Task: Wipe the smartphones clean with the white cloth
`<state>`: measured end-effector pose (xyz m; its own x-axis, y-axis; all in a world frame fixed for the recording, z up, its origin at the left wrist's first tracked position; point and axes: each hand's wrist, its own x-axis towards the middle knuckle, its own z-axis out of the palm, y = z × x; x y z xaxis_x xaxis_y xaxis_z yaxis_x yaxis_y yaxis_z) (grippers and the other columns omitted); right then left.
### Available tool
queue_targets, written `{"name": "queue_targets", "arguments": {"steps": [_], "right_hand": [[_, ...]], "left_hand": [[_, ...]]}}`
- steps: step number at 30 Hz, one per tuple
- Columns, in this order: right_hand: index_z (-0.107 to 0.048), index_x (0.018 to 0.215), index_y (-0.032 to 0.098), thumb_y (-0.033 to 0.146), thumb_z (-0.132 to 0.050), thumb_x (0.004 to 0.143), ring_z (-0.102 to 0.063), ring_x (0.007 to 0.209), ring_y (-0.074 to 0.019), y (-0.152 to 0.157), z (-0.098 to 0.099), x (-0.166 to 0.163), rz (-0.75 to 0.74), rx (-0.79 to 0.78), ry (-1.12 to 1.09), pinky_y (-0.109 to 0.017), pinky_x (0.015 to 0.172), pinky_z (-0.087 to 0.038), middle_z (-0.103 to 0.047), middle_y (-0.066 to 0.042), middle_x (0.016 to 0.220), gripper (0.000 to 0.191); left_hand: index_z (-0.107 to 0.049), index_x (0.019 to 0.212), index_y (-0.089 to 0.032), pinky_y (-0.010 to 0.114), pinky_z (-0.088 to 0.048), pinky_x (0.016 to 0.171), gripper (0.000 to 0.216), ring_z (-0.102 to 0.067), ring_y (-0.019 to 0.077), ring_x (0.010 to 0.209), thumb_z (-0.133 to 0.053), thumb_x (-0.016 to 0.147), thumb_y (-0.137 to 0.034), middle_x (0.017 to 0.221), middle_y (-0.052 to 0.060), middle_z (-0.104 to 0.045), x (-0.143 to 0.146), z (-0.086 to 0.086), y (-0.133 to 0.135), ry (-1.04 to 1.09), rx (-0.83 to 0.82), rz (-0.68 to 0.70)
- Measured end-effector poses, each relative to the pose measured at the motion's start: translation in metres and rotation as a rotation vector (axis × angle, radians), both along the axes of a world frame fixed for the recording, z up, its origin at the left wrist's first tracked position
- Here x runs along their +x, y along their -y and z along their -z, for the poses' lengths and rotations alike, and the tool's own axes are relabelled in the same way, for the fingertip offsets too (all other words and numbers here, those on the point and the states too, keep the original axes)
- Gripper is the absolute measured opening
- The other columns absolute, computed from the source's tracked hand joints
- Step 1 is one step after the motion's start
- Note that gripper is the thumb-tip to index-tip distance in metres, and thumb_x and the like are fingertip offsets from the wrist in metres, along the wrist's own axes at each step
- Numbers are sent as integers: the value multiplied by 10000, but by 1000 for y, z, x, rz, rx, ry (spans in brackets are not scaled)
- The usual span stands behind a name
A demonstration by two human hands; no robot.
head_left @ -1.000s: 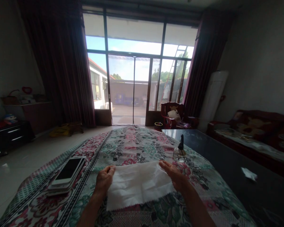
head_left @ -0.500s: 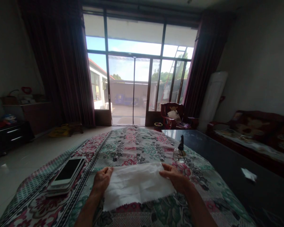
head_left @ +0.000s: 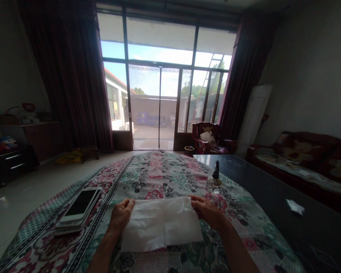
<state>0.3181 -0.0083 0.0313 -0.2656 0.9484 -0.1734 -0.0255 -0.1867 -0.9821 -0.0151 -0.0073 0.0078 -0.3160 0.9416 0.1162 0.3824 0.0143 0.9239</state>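
Observation:
A white cloth (head_left: pixel 161 223) with a zigzag-cut lower edge is stretched between my two hands, above the flowered tablecloth (head_left: pixel 156 170). My left hand (head_left: pixel 121 214) pinches its upper left corner, fingers closed. At the upper right corner, my right hand (head_left: pixel 206 210) grips the cloth, its thumb and fingers pressed together. To the left lies a stack of devices with a white-framed phone or tablet (head_left: pixel 81 204) on top, its screen dark. Beyond my right hand stands a small clear spray bottle (head_left: pixel 214 182) with a black top.
At the right, a black tabletop (head_left: pixel 261 197) bears a crumpled white piece (head_left: pixel 295 207). A wooden armchair (head_left: pixel 207 138) and a sofa (head_left: pixel 301 151) stand farther off. Glass doors (head_left: pixel 159 106) between dark curtains are straight ahead. A low black cabinet (head_left: pixel 15 159) is at the left.
My right hand has moved slightly left, and the cloth's right side has drawn in with it. The left hand still holds its corner. The view has shifted slightly.

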Motion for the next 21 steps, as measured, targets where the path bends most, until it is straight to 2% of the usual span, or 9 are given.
{"name": "queue_targets", "arguments": {"steps": [7,10,14,21], "right_hand": [[-659,1132,221,303,-693,636,-577,721,-144,5,-10,-6,38,133,-62,-272,678,-414,-684,-27,956,505],[-697,1021,182,346,-694,637,-549,688,-146,6,-14,-5,57,156,23,-273,654,-394,-669,-25,828,417],[-689,846,161,361,-663,636,-466,583,-110,4,-12,-3,79,195,101,-240,565,-333,-575,18,643,291],[-626,811,184,334,-669,637,-456,548,-91,0,-7,-2,111,136,-40,-210,521,-315,-565,40,623,233]], "left_hand": [[-667,638,-178,228,-411,531,272,-589,188,606,-552,659,-423,557,-12,-626,0,2,-1,12,-5,17],[-670,654,-173,228,-406,531,301,-584,185,606,-540,654,-444,561,-13,-621,-1,3,-2,20,-15,28],[-672,672,-168,230,-399,531,350,-566,180,597,-530,638,-486,559,-17,-606,-3,5,-4,39,-28,42],[-671,712,-164,236,-411,525,385,-557,171,577,-545,634,-519,578,-19,-609,-8,1,-1,119,-43,87]]}}
